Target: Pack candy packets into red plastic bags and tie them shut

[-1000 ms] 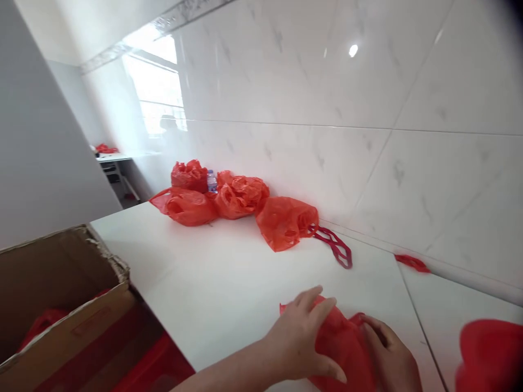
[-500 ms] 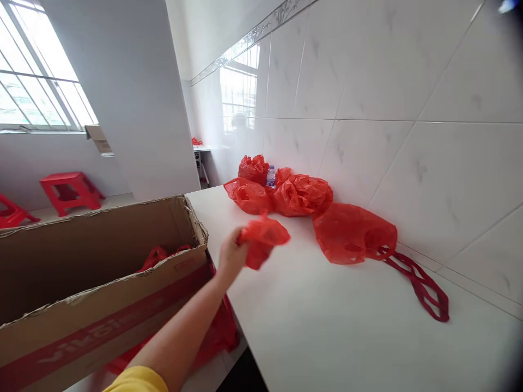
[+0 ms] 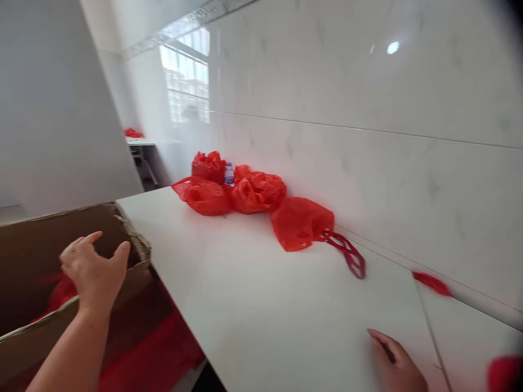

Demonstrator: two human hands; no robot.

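Note:
My left hand (image 3: 96, 267) is over the near wall of the open cardboard box (image 3: 122, 286), fingers spread and holding nothing. Red material (image 3: 63, 293) lies inside the box, beneath and beside this hand. At the lower right, my right hand (image 3: 398, 363) is at the white tabletop (image 3: 261, 305), thumb and fingertips drawn together. Whatever may be between them is too small to make out. A dark red looped strap (image 3: 349, 255) lies further back, touching a flattened red plastic bag (image 3: 302, 222).
More red plastic bags (image 3: 259, 191) stand along the tiled wall (image 3: 347, 169), with a small water bottle (image 3: 229, 174) among them. Another red strap (image 3: 432, 283) lies by the wall. A blurred red object (image 3: 505, 374) shows at the lower right edge.
My left hand has moved left from above the table to the box and let go of the red plastic bag. The view has swung right, and my right hand has come into sight.

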